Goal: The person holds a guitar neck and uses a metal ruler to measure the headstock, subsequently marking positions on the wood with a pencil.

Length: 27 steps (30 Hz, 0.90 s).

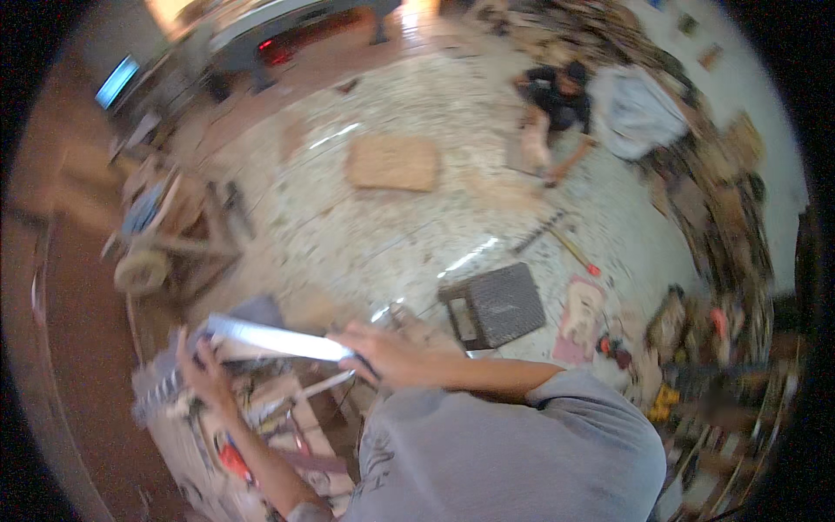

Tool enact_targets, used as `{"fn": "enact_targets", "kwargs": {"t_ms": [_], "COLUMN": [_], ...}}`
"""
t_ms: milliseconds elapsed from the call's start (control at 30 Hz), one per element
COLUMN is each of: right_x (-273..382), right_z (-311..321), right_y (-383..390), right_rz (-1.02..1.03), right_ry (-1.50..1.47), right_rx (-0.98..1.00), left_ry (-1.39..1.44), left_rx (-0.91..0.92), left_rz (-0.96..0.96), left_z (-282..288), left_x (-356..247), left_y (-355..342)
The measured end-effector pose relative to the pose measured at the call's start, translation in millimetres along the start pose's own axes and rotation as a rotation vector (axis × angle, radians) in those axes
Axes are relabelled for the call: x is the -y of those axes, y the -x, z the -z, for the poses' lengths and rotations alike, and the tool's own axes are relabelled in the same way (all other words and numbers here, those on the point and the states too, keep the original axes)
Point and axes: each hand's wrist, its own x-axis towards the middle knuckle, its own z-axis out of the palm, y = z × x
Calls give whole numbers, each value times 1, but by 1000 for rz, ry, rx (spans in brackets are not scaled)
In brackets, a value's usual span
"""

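My right hand (378, 352) is closed round the dark handle end of a long, shiny metal blade (278, 337), whose exact kind is blurred. The blade reaches left across the cluttered bench to my left hand (206, 376). Fingers of that hand are spread beside the blade's far end, near a small dark part; contact there is unclear. Below the blade is the wooden bench top (187, 444), with a toothed grey piece (159, 391) at its left edge. A red-handled tool (233, 461) lies near my left forearm.
A dark crate-like box (500, 304) stands on the floor ahead, with a tan board (393, 163) beyond. Another person (561, 100) crouches at the far right beside a pale sack (637, 111). Wood scraps (718, 217) line the right wall. A wooden stand (178, 230) is at left.
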Motion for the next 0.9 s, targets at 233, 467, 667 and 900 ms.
{"fn": "enact_targets", "kwargs": {"t_ms": [233, 467, 667, 900], "right_x": [-3, -2, 12, 2], "right_z": [-9, -19, -7, -17], "right_y": [44, 37, 28, 25], "right_rz": [-103, -111, -70, 113], "right_ry": [37, 17, 27, 64], "right_rx": [-96, -98, -81, -177], "left_ry": [18, -135, -98, 36], "left_rx": [18, -37, -49, -64], "left_rz": [132, 88, 64, -106], "left_z": [-34, -36, -39, -49], "left_x": [2, 12, 8, 59], "left_y": [-10, -10, -6, 5]}}
